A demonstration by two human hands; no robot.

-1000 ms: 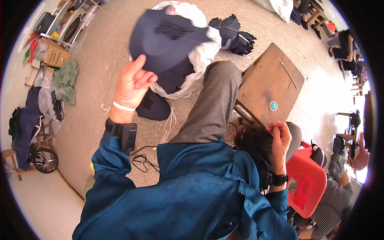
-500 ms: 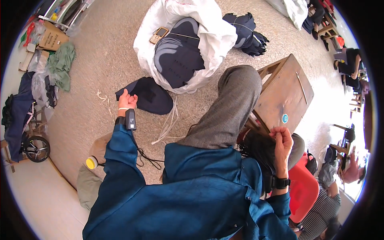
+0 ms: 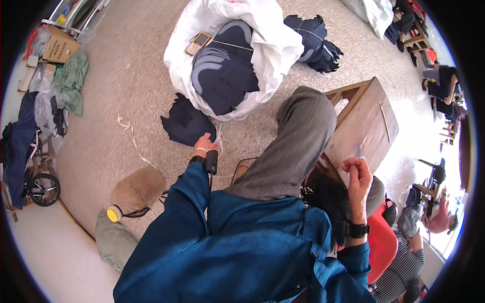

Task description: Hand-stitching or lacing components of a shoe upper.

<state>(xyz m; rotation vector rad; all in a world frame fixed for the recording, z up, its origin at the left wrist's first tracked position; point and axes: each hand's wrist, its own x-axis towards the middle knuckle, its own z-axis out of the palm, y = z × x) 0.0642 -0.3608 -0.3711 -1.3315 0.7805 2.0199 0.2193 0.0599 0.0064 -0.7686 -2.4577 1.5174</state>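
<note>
My left hand [image 3: 206, 143] reaches low over the floor with its fingers closed around thin white string [image 3: 221, 132]. It is right beside the rounded edge of a dark navy fabric bundle [image 3: 187, 121] with a jagged left end. My right hand [image 3: 358, 174] is raised by the wooden stool [image 3: 366, 121], thumb and fingertips pinched together. Whatever the pinch holds, if anything, is too small to make out. Ahead stands a white woven sack [image 3: 179, 60], its mouth rolled back around dark fabric pieces with grey curved stripes [image 3: 227, 73].
A mobile phone [image 3: 197, 43] lies on the sack's contents. Another tied dark bundle [image 3: 313, 40] is behind the sack. At my left are a large brown bottle [image 3: 139, 189] with a yellow cap and loose string [image 3: 132, 136]. A red chair [image 3: 380, 245] is at my right; other people sit farther off.
My left hand has moved right and nearer, from the fabric bundle's left end to the string. The bundle's jagged edge now shows, and the bottle is uncovered. My right hand stays pinched.
</note>
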